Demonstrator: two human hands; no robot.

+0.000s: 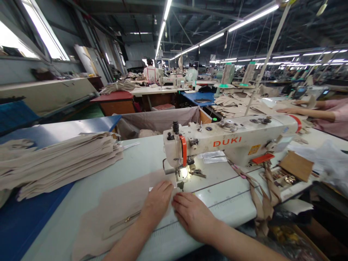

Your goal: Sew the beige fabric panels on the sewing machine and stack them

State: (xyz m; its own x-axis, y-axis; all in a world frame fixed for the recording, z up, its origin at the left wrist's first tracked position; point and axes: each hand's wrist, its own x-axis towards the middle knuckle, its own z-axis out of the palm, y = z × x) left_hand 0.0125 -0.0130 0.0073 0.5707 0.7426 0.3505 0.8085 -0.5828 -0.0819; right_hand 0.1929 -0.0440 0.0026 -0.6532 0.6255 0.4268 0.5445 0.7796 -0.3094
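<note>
A beige fabric panel [108, 203] with a zipper [127, 219] set into it lies on the sewing machine table. My left hand [159, 199] rests on the panel near the needle, its fingers bent and pressed together on the cloth. Beside its fingertips a small white strip [151, 189] sticks out. My right hand [191, 214] is at the panel's right edge with fingers closed on the cloth; the fingertips are partly hidden. Just beyond both hands stands the sewing machine [212, 139], its lamp lighting the presser foot [180, 174].
Stacked beige fabric pieces [70, 159] lie at the left. White labels [213, 156] and scissors [236, 169] sit under the machine arm. Beige strips [262, 195] hang over the front edge near a parts tray [285, 177]. At the right, a co-worker's arms [312, 112] reach over fabric.
</note>
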